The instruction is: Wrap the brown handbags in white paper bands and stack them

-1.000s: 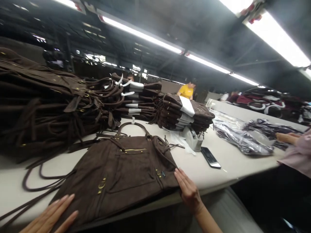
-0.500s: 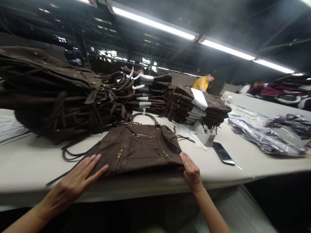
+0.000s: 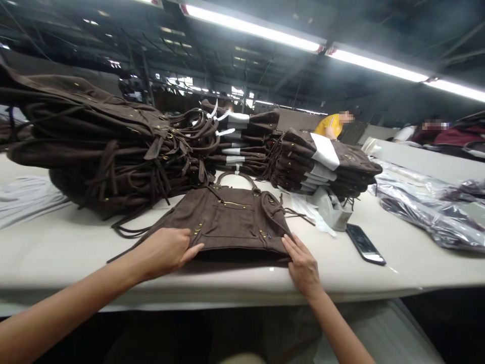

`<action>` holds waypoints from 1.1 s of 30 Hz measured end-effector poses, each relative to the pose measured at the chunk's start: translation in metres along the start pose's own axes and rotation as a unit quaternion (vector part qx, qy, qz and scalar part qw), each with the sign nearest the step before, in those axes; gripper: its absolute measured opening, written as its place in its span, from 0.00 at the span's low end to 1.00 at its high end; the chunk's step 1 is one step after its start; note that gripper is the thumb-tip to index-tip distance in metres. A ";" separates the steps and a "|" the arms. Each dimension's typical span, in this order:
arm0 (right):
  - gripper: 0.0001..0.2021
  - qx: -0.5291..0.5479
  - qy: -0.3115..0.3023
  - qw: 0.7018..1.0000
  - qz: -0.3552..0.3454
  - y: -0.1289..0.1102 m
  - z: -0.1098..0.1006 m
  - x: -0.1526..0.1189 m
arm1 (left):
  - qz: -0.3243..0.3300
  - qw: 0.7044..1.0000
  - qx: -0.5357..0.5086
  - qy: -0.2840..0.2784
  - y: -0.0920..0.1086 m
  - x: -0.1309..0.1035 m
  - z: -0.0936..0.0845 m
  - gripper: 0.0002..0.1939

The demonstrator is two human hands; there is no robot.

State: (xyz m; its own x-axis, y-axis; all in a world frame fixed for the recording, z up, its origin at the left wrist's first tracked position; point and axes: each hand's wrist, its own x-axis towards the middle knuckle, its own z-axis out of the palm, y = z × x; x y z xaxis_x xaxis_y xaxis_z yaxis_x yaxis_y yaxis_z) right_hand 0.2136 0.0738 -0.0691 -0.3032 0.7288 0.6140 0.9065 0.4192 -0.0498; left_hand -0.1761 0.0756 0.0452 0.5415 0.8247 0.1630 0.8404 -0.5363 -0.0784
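Note:
A dark brown handbag (image 3: 233, 217) lies on the pale table, its looped handles pointing away from me and its bottom edge towards me. My left hand (image 3: 168, 250) is closed at the bag's lower left side, fingers curled over the brown material and thumb along the edge. At the lower right corner, my right hand (image 3: 303, 263) has its fingers on top of the bag; its thumb is mostly hidden, and the hand appears to pinch the corner. A dark gap shows below the bag's front panel, between my hands.
Stacked brown handbags (image 3: 125, 146) rise at left. More bags with white wraps (image 3: 326, 151) stand behind. A grey tape dispenser (image 3: 333, 210) and a phone (image 3: 366, 245) lie right, before plastic-wrapped goods (image 3: 428, 217). White straps (image 3: 28, 199) lie left. A person in yellow (image 3: 329, 125) is beyond.
My left hand has moved right and inward, from lying spread on the bag to curled closed on it. My right hand stays at the corner. The view has shifted slightly left.

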 end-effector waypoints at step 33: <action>0.08 -0.037 -0.209 0.930 0.299 -0.054 0.024 0.175 | 0.197 0.949 -0.235 -0.077 0.008 0.078 0.063 0.23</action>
State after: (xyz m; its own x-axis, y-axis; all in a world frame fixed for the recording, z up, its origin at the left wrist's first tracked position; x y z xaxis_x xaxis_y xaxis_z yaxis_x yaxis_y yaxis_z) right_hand 0.1049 0.1918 0.0225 0.1881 0.9731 0.1333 0.9630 -0.1561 -0.2197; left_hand -0.1257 0.1474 -0.0044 0.8392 0.5402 0.0630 0.4884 -0.7995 0.3497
